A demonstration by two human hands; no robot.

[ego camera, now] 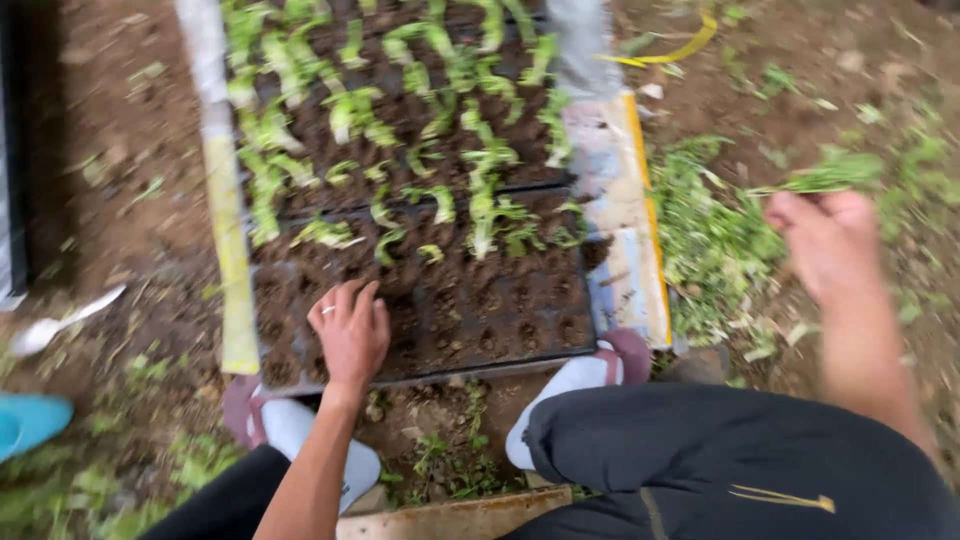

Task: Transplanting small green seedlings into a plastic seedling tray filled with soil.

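Fingers [345, 300] spread on tray [500, 330], right (blurred) apparently pinching seedlings [830, 178]

It is soft daylight here, not too bright, and I see no strong shadows or shine. The whole picture is smeared and fuzzy. My right hand [830, 240] is the blurriest part. My left hand [350, 335] looks a bit clearer. The edges look fuzzy too.

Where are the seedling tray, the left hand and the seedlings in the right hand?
seedling tray [520, 330], head view, bare soil cells near its front right corner.
left hand [350, 335], head view, back of the hand, resting on the tray.
seedlings [825, 178], head view, green leaves above the right hand [830, 240].
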